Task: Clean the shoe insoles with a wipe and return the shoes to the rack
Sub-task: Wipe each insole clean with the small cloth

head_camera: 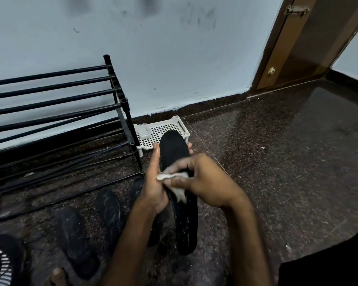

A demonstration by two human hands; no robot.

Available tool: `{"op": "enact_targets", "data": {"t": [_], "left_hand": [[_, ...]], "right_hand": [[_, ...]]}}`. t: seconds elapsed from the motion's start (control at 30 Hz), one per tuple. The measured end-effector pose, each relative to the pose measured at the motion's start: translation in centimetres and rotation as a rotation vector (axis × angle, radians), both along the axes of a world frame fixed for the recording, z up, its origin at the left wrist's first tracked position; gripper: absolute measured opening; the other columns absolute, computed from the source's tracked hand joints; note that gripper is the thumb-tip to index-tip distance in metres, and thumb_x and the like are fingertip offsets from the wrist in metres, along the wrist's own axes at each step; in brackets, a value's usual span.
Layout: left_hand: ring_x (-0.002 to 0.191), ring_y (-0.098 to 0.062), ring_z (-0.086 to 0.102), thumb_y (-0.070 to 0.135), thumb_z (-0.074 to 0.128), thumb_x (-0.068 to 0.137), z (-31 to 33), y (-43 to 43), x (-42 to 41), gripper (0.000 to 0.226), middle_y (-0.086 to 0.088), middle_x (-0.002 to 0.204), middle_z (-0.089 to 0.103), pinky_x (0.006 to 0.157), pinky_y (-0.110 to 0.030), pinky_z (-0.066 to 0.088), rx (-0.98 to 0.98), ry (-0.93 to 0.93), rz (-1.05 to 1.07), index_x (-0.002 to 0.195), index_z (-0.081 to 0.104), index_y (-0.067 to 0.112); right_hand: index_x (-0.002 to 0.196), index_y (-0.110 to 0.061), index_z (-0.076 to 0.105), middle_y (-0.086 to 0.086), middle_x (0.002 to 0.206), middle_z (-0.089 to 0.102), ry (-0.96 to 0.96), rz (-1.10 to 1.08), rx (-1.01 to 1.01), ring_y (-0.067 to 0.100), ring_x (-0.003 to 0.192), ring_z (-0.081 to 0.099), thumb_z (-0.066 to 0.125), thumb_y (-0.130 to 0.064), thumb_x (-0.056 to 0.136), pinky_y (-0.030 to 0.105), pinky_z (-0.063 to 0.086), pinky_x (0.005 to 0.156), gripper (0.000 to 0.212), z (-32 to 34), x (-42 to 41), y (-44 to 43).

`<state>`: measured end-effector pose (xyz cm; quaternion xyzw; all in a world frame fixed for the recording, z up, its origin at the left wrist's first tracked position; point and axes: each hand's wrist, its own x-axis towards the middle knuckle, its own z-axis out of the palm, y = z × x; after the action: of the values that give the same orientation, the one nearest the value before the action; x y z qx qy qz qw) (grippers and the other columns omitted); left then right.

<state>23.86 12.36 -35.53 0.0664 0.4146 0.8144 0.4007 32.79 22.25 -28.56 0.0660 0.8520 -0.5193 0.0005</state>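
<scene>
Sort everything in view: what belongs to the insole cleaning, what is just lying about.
Job: black insole in the left hand; white wipe pinched by the right hand; black shoe rack; dark footwear on the floor.
Lying about: white basket; wooden door.

left grip [153, 182]: upright, curled round insole [174, 149]; right grip [207, 182]: fingers bent, pinching wipe [179, 194]; forearms converging

Two hands [153, 188] [207, 182], one wipe [179, 194], four insoles [174, 145] [77, 242] [109, 211] [137, 187] (one half hidden), one rack [120, 93], one basket [184, 125], one shoe [4, 261]
</scene>
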Motion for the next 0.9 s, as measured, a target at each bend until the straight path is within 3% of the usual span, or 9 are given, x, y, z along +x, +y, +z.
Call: {"op": "enact_targets", "data": {"t": [0.1,0.27,0.4,0.47,0.53,0.6,0.67,0.77,0.9], "left_hand": [[0.097,-0.024,0.068,0.066,0.037,0.092,0.3,-0.1,-0.5,0.074,-0.015,0.112,0.069,0.082,-0.038,0.058,0.041,0.021,0.061,0.123,0.067,0.006],[0.110,-0.024,0.066,0.063,0.022,0.098,0.3,0.4,-0.1,0.072,-0.014,0.123,0.068,0.088,-0.038,0.057,0.044,0.086,0.015,0.120,0.071,0.014],[0.107,-0.032,0.066,0.070,0.028,0.090,0.5,0.4,0.2,0.081,-0.021,0.117,0.067,0.082,-0.038,0.058,0.035,0.083,0.015,0.117,0.069,0.006],[0.100,-0.031,0.067,0.070,0.035,0.091,0.4,0.2,-0.3,0.076,-0.018,0.112,0.069,0.080,-0.039,0.059,0.014,0.074,0.057,0.110,0.072,0.007],[0.107,-0.028,0.065,0.062,0.038,0.094,0.4,0.0,-0.8,0.067,-0.015,0.116,0.068,0.092,-0.045,0.056,0.038,0.083,0.092,0.119,0.068,0.008],[0.111,-0.028,0.064,0.057,0.040,0.095,0.5,-0.1,-1.1,0.063,-0.015,0.118,0.066,0.096,-0.050,0.054,0.058,0.098,0.123,0.125,0.063,0.006],[0.111,-0.027,0.064,0.052,0.039,0.096,0.6,-0.1,-1.0,0.056,-0.015,0.118,0.067,0.091,-0.045,0.056,0.077,0.115,0.119,0.121,0.066,0.009],[0.113,-0.031,0.065,0.050,0.038,0.097,0.8,0.0,-0.6,0.060,-0.020,0.122,0.066,0.086,-0.039,0.057,0.063,0.130,0.070,0.126,0.060,0.004],[0.112,-0.029,0.064,0.059,0.056,0.089,0.5,-0.2,-1.2,0.079,-0.019,0.122,0.063,0.087,-0.040,0.056,-0.018,0.113,0.148,0.137,0.048,-0.003]], "right_hand": [[0.098,-0.009,0.077,0.006,0.091,0.077,-0.137,0.065,-0.069,0.012,0.078,0.068,0.077,-0.013,0.084,0.029,0.054,0.076,0.015,0.7,2.1,2.1],[0.094,-0.025,0.077,-0.012,0.094,0.073,0.224,-0.432,0.125,-0.005,0.080,0.065,0.075,-0.015,0.085,0.011,0.051,0.071,0.014,0.9,0.9,3.0],[0.099,-0.020,0.078,-0.012,0.097,0.072,0.246,-0.236,0.135,-0.003,0.091,0.065,0.076,-0.014,0.085,0.014,0.051,0.083,0.015,0.1,-0.6,0.4],[0.097,-0.020,0.078,-0.009,0.092,0.074,0.113,-0.062,0.088,-0.004,0.081,0.065,0.076,-0.012,0.085,0.014,0.051,0.076,0.015,0.2,0.4,0.4],[0.092,-0.022,0.078,-0.005,0.087,0.076,-0.087,0.067,0.060,0.001,0.071,0.065,0.076,-0.012,0.084,0.018,0.051,0.066,0.013,1.0,1.7,1.2],[0.088,-0.025,0.078,-0.008,0.087,0.076,-0.105,-0.032,0.071,0.003,0.075,0.068,0.076,-0.013,0.084,0.021,0.054,0.068,0.013,1.6,2.3,2.1],[0.092,-0.028,0.077,-0.013,0.094,0.074,0.072,-0.209,0.138,-0.006,0.083,0.065,0.074,-0.015,0.085,0.011,0.050,0.072,0.015,2.1,2.0,2.4],[0.100,-0.026,0.077,-0.015,0.103,0.070,0.234,-0.178,0.202,-0.006,0.092,0.063,0.074,-0.015,0.085,0.007,0.048,0.081,0.019,2.2,0.5,1.4],[0.094,-0.026,0.078,-0.013,0.098,0.071,0.015,0.021,0.270,-0.009,0.088,0.063,0.074,-0.009,0.085,0.004,0.044,0.078,0.020,1.4,0.3,0.2]]}}
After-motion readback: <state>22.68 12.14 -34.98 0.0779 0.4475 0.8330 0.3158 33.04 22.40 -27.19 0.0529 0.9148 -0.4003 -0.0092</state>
